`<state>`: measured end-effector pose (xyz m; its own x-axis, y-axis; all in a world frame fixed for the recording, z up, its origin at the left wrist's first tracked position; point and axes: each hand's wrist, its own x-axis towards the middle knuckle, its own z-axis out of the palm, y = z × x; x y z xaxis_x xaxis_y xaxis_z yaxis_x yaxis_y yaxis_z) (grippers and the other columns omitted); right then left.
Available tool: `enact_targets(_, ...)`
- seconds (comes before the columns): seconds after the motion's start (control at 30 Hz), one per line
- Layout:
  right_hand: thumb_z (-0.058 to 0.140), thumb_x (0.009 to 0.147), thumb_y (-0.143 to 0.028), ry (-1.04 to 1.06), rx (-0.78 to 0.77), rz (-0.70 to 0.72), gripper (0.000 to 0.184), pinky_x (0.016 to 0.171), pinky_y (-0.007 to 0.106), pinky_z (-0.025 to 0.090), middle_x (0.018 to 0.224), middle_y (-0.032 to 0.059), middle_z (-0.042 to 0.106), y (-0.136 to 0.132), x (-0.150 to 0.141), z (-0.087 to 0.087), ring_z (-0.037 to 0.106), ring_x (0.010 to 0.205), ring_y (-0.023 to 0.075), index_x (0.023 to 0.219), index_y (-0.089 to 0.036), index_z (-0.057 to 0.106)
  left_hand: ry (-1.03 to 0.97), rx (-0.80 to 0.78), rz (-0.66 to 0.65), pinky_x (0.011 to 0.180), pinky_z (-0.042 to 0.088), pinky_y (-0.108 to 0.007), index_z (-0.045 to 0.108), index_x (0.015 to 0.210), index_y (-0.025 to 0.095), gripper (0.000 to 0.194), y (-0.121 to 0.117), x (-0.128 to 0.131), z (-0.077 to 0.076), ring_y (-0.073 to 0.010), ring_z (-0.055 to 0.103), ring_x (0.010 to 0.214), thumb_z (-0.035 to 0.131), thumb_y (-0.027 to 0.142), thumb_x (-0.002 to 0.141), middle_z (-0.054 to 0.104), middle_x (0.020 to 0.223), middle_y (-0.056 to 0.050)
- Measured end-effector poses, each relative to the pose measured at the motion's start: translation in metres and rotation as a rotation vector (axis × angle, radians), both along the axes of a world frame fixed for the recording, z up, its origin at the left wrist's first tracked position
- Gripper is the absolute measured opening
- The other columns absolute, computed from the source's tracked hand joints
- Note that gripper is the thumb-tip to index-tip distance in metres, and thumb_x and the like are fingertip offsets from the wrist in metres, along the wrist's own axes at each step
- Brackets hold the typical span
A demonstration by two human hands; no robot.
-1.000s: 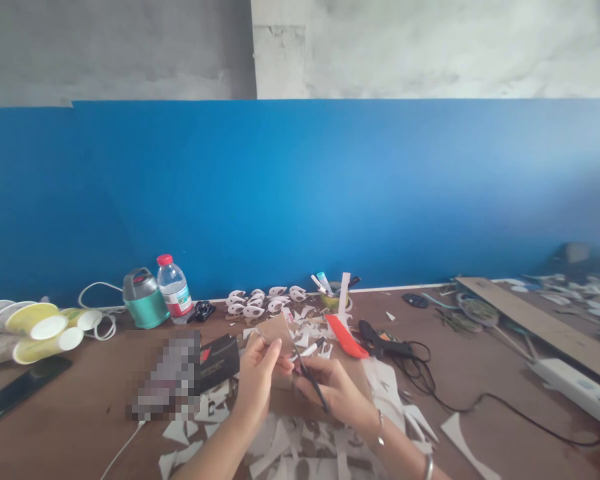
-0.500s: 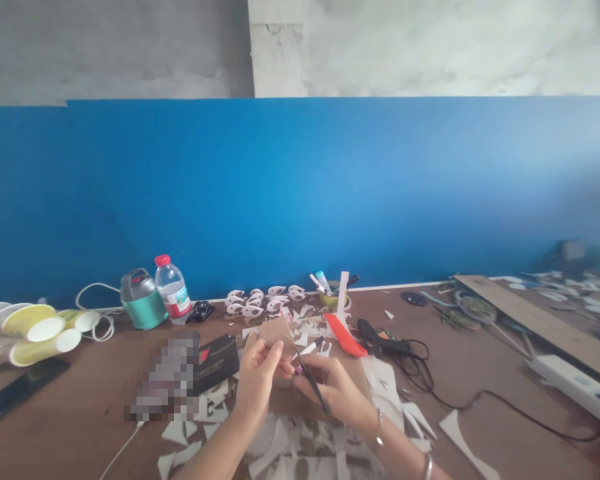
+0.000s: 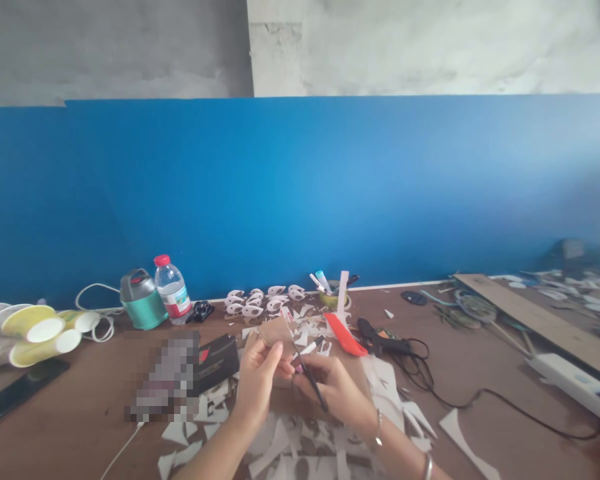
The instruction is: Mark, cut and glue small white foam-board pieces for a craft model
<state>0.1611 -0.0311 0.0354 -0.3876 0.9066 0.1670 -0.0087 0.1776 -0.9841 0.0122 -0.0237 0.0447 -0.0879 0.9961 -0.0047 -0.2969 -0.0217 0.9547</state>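
Between the thumb and fingers of my left hand is a small brown piece of cardboard, held up over the scraps. My right hand grips a slim dark pointed tool, its thin tip slanting up to the cardboard's right edge. I cannot tell the tool's exact kind. Both hands are close together, fingertips almost meeting, with a small purple spot showing at the right fingertips. White paper offcuts lie under and around my wrists. Just beyond the hands are a white marker and more scraps.
White bird-head-like cutouts stand in rows at the back. Right of my hands lie a red-orange piece and a black glue gun with its cord. A bottle, a teal container and yellow-white cups are leftward; a power strip is rightward.
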Motion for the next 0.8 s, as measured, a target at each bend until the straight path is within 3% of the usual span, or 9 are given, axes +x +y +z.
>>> enact_targets(0.2,0.068,0.078,-0.042,0.012,0.021,0.005,0.032,0.064,0.025,0.042,0.077,0.0034,0.062,0.0013,0.0001,0.0012,0.050,0.068,0.0145,0.092,-0.013,0.071,0.031,0.012,-0.025,0.046,0.048,-0.023,0.062,0.069,0.016,0.036,-0.0006,0.0008,-0.0014,-0.0147,0.060,0.045,0.074,0.049,0.066,0.062,0.046,0.000)
enact_targets(0.47,0.065,0.079,-0.032,-0.012,0.040,-0.020,0.021,0.058,0.022,0.037,0.070,0.0005,0.060,-0.0014,-0.0025,0.0037,0.046,0.062,0.0113,0.088,-0.014,0.073,-0.004,0.008,-0.013,0.046,0.046,-0.020,0.060,0.069,0.016,0.036,-0.0012,0.0018,-0.0054,-0.0152,0.063,0.052,0.073,0.049,0.067,0.060,0.046,0.001)
enact_targets(0.6,0.065,0.080,-0.032,-0.005,0.036,-0.011,0.021,0.057,0.022,0.036,0.070,0.0007,0.061,-0.0001,-0.0013,0.0019,0.044,0.060,0.0109,0.087,-0.014,0.073,-0.001,0.008,-0.040,0.041,0.038,-0.018,0.059,0.071,0.015,0.037,0.0003,0.0006,-0.0071,-0.0107,0.055,0.044,0.072,0.050,0.068,0.063,0.052,0.000)
enact_targets(0.7,0.066,0.077,-0.033,-0.010,-0.009,-0.038,0.021,0.051,0.022,0.032,0.062,-0.0008,0.054,0.0019,0.0008,-0.0005,0.039,0.055,0.0097,0.082,-0.013,0.073,0.022,0.034,-0.033,0.036,0.025,-0.016,0.053,0.067,0.017,0.036,0.0035,-0.0027,-0.0075,-0.0062,0.040,0.038,0.067,0.049,0.075,0.049,0.043,0.006)
enact_targets(0.8,0.069,0.075,-0.029,-0.043,-0.012,-0.054,0.017,0.052,0.022,0.032,0.062,-0.0011,0.053,0.0032,0.0028,0.0000,0.038,0.057,0.0099,0.080,-0.014,0.073,0.035,0.044,0.034,0.040,0.023,-0.016,0.043,0.061,0.019,0.040,0.0073,-0.0065,-0.0079,-0.0044,0.030,0.038,0.066,0.047,0.078,0.036,0.039,0.010)
